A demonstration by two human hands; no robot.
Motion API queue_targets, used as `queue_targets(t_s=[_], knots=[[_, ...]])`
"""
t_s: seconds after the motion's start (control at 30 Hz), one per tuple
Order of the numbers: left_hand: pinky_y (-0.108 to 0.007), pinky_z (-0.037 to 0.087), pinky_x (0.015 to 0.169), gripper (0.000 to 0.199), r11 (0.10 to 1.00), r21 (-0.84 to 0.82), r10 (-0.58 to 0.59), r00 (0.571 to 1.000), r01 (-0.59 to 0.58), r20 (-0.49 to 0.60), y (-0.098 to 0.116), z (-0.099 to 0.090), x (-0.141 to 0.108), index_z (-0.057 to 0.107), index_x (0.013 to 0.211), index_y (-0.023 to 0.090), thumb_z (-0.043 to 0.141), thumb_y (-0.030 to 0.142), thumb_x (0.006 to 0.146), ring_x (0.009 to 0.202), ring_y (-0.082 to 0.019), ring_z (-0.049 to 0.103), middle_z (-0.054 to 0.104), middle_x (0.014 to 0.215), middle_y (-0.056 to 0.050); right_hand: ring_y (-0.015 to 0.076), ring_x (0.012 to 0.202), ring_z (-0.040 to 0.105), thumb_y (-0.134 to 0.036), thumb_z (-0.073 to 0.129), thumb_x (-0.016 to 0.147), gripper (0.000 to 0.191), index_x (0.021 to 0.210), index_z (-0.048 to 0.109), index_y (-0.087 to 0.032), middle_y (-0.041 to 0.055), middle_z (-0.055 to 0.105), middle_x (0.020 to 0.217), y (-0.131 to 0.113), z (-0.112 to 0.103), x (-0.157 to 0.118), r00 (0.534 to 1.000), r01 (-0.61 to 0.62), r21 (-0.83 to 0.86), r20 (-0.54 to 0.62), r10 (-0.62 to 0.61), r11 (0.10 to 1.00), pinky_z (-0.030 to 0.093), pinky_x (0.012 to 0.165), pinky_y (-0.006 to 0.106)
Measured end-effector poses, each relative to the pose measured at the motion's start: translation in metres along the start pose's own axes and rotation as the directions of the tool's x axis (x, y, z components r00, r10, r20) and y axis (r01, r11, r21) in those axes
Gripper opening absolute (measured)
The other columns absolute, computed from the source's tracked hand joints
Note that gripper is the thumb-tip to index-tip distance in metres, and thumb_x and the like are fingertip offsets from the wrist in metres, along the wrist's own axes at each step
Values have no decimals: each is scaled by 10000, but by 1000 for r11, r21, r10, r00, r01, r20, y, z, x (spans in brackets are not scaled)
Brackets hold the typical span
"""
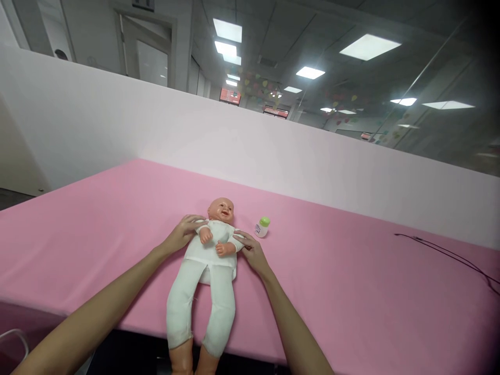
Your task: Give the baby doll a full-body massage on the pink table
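Note:
A baby doll (214, 239) in a white top and white trousers lies on its back on the pink cloth, its feet reaching past the near edge. My left hand (186, 229) holds it at the shoulder and upper arm on the left side, fingertips over the sleeve. On the other side, my right hand (252, 250) grips the doll's other sleeved upper arm, with its fingers laid across the sleeve. Just beyond my right hand stands a small clear jar with a green lid (262, 227), not touched by either hand.
The pink-covered table (332, 281) spreads wide to both sides. A thin dark cable (449, 252) lies at its right. A low white partition (234, 146) runs along the back edge, with glass above it. A white cord (17, 333) shows at the lower left.

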State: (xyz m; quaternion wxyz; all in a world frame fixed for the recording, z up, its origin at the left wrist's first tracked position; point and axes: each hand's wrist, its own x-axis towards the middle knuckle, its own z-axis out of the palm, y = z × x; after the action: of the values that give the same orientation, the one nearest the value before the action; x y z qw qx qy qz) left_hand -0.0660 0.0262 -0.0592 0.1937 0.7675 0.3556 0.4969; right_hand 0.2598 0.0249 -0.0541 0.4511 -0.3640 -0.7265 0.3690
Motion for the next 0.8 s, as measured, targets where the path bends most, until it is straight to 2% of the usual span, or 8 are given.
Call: queue_targets(t_s=[0.13,0.23,0.3,0.4,0.47,0.53,0.67,0.8], knots=[[-508,445,1122,468,980,129,138,986,-150,96,6,0,-2,762,1282,346,492,122,972,1298,-271,556,664,1382,-72,271,1354,598,-256,623,884,362,1181,817,-328,42,689,1403,-1,1,-1,998,42,-35,58,-40,999,448,1179,476],[-467,493,1076,425,997,69,27,1000,-27,11,2,3,-2,724,1331,309,534,189,970,1317,-275,551,624,1398,-96,275,1246,663,-283,683,844,392,1221,789,-284,65,716,1357,-2,4,0,997,-39,27,-61,41,999,550,1048,438],[-422,543,973,357,993,-35,-118,982,115,-144,-5,6,-2,717,1280,241,567,263,957,1216,-275,612,659,1294,-115,252,961,743,-363,715,844,390,1208,761,-230,88,785,1140,-1,5,1,978,-135,101,-144,149,986,617,784,370],[-388,565,842,317,922,-277,-364,854,272,-372,-14,8,-1,666,1127,175,651,404,909,993,-265,683,711,1079,-102,197,626,695,-516,744,839,439,1119,700,-181,52,761,821,2,8,4,945,-214,200,-204,254,956,521,505,277],[-383,574,803,420,841,-441,-499,765,314,-406,-18,8,-1,623,1074,164,730,499,844,924,-264,701,717,1022,-101,191,594,698,-575,780,799,500,1087,655,-185,45,748,807,4,9,5,930,-219,251,-238,279,943,495,466,256],[-372,579,769,501,783,-532,-562,734,324,-380,-19,7,-1,602,1055,162,766,561,801,888,-260,710,719,1011,-108,189,583,704,-604,801,769,545,1087,634,-194,52,753,839,5,9,5,918,-226,281,-257,301,933,487,451,250],[-332,556,745,406,864,-408,-459,793,294,-401,-14,7,-1,619,1092,179,721,494,857,851,-232,698,731,978,-81,197,641,718,-537,796,794,487,1125,683,-197,74,775,935,1,5,5,942,-203,250,-215,259,947,512,492,266],[-378,559,837,282,976,-64,-219,945,210,-241,-4,5,-3,740,1152,216,609,325,928,986,-265,706,772,1107,-92,271,1140,710,-344,726,849,387,1222,771,-251,82,759,1239,-5,1,2,993,-75,115,-82,84,991,589,957,407]])
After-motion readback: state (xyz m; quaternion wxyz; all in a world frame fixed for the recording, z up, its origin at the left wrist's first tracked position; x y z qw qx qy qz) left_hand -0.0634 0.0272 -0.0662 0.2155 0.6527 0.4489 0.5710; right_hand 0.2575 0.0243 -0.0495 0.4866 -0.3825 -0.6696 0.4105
